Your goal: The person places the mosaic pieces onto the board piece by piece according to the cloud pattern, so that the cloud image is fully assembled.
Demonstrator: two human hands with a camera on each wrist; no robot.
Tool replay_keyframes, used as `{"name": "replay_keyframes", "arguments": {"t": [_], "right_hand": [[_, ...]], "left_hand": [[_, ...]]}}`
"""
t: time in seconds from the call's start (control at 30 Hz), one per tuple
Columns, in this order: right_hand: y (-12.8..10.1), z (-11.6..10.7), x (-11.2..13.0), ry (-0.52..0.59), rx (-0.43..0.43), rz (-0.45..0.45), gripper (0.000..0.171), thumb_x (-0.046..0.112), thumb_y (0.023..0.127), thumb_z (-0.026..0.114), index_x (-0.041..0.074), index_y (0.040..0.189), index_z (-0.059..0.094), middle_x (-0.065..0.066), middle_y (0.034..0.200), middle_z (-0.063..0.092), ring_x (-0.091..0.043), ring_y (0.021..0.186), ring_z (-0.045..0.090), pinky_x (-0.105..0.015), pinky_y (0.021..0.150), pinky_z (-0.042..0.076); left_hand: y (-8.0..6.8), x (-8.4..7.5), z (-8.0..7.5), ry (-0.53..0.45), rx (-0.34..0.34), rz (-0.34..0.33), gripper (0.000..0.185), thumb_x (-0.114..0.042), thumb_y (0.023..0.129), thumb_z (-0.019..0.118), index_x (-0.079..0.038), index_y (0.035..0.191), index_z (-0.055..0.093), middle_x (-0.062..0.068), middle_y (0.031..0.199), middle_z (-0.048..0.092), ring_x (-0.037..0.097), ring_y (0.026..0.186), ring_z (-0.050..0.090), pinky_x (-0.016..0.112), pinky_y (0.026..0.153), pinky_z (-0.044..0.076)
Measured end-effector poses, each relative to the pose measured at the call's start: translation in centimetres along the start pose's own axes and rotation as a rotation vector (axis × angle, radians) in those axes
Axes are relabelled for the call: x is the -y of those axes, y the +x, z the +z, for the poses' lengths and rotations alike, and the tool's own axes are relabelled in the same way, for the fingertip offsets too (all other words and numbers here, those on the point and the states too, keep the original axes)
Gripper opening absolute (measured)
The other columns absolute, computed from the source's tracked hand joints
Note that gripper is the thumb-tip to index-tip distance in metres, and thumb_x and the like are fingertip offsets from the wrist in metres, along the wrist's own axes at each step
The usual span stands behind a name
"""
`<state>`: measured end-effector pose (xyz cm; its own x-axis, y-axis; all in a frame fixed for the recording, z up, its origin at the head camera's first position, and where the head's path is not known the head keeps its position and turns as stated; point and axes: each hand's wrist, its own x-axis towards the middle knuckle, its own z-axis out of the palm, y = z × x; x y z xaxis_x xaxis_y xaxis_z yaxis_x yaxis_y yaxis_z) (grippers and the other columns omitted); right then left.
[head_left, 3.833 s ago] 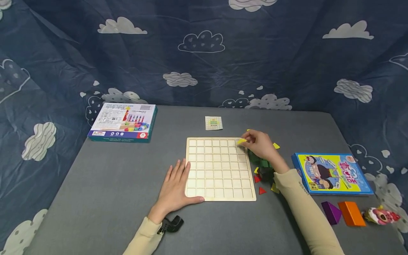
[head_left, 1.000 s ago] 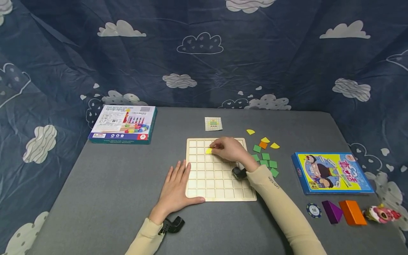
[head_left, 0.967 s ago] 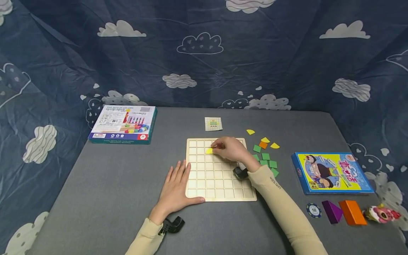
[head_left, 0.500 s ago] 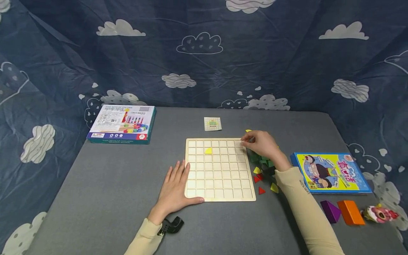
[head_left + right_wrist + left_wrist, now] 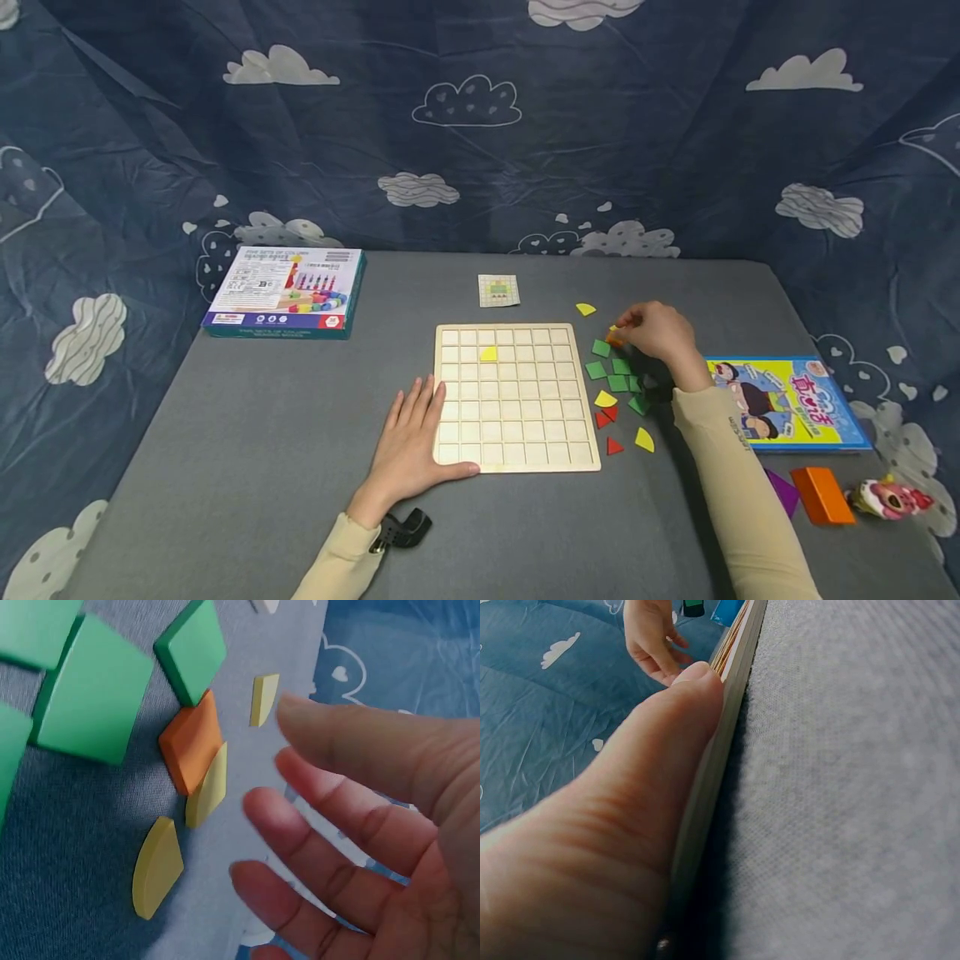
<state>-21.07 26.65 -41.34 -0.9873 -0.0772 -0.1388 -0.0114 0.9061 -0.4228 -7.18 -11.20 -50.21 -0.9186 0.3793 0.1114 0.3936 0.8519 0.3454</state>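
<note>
My left hand [image 5: 408, 446] lies flat with fingers spread at the left front corner of the wooden grid board [image 5: 525, 400]; its thumb [image 5: 694, 686] rests along the board's front edge. One yellow quarter-round piece [image 5: 488, 354] sits in a cell of the second row from the back. Beyond the board's right side, my right hand [image 5: 660, 333] hovers low over the loose pieces. Its thumb and fingers are apart with nothing between them, close by an orange square [image 5: 193, 742] and a yellow quarter-round piece [image 5: 208, 791] touching it. Another yellow piece [image 5: 157, 870] lies nearby.
Green squares [image 5: 602, 348] and red triangles [image 5: 615, 446] lie right of the board. A small pattern card [image 5: 498, 291] is behind it. Boxes stand at the left [image 5: 285, 287] and right [image 5: 795, 408]. An orange block [image 5: 822, 496], purple block [image 5: 782, 492] and figurine [image 5: 892, 497] sit front right.
My right hand has let go of the yellow quarter-round piece in a board cell and moved right, off the board, to the loose pieces. My left hand has stayed put.
</note>
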Motion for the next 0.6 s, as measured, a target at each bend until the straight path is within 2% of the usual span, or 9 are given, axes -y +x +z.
{"name": "replay_keyframes", "arguments": {"t": [0.17,0.4,0.6], "right_hand": [[0.4,0.3,-0.5,-0.043,0.051,0.05,0.027,0.027,0.082,0.073,0.003,0.094,0.07,-0.013,0.091,0.066,-0.028,0.074,0.055,-0.043,0.065,0.042],[0.8,1.1,-0.9,-0.091,0.097,0.081,0.028,0.024,0.081,0.075,0.001,0.096,0.069,-0.015,0.095,0.064,-0.032,0.081,0.053,-0.055,0.079,0.036],[1.2,1.1,-0.9,-0.096,0.095,0.086,0.027,0.023,0.081,0.075,0.001,0.096,0.068,-0.015,0.095,0.063,-0.032,0.08,0.052,-0.053,0.077,0.037]], "left_hand": [[0.0,0.0,0.1,0.0,-0.004,0.002,0.119,-0.084,0.07,0.049,-0.005,0.152,0.014,0.015,0.156,0.011,0.027,0.143,0.004,0.043,0.113,0.0],[-0.1,0.1,0.1,-0.005,-0.006,0.006,0.119,-0.084,0.07,0.049,-0.004,0.152,0.015,0.015,0.156,0.011,0.028,0.143,0.004,0.044,0.113,0.001],[0.0,0.1,0.1,-0.013,-0.018,0.01,0.119,-0.084,0.07,0.05,-0.004,0.152,0.015,0.015,0.156,0.011,0.028,0.143,0.004,0.044,0.113,0.002]]}}
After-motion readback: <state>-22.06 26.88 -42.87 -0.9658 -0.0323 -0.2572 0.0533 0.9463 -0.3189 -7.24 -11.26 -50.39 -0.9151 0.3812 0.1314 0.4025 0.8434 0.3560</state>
